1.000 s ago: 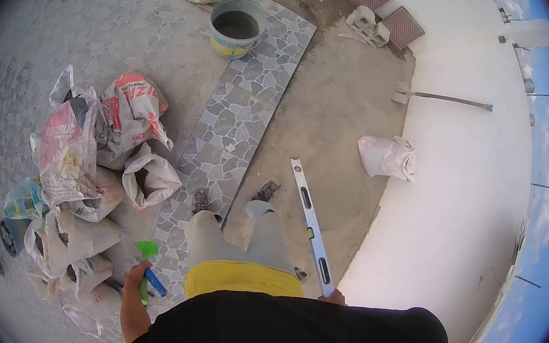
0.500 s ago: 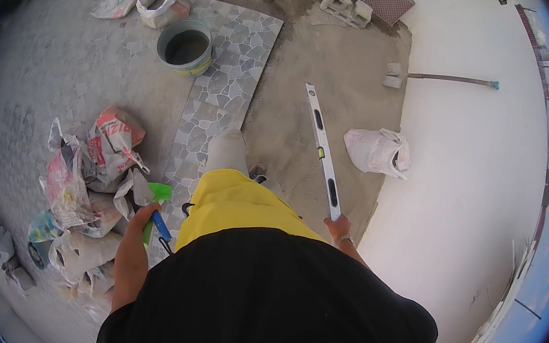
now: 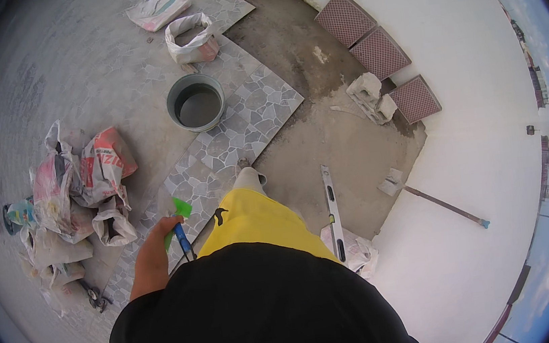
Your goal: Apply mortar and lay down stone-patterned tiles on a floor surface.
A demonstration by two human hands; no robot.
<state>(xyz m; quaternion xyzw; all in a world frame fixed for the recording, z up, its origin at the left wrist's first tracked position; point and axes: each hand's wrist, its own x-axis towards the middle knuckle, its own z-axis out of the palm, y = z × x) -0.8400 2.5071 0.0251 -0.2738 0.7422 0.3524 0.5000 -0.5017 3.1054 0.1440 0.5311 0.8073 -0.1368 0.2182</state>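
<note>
My left hand [image 3: 164, 234] is closed around a tool with a blue handle [image 3: 181, 235] and bright green parts; its exact kind is hard to make out. A dark cord loop hangs at the handle's lower end. On my right, a long silver spirit level [image 3: 331, 207] stands out ahead of my body, its lower end hidden behind my black shirt. My right hand is out of sight there. Behind the level's lower part lies a white and pink sack [image 3: 363, 256], partly covered by my body. Grey stone-patterned tiles [image 3: 266, 108] run beside my legs.
A bucket [image 3: 198, 105] of grey mix stands on the tiling, near an open sack [image 3: 192, 40]. Crumpled sacks [image 3: 104, 160] pile up at left. Along the white wall [image 3: 484, 168] are a shovel [image 3: 444, 205], a broken concrete block [image 3: 369, 96] and reddish patterned tiles [image 3: 388, 50].
The view has shifted forward, so the bucket, sacks and shovel sit lower in the picture. My right hand has gone out of sight behind my body; the left still holds the blue-handled tool.
</note>
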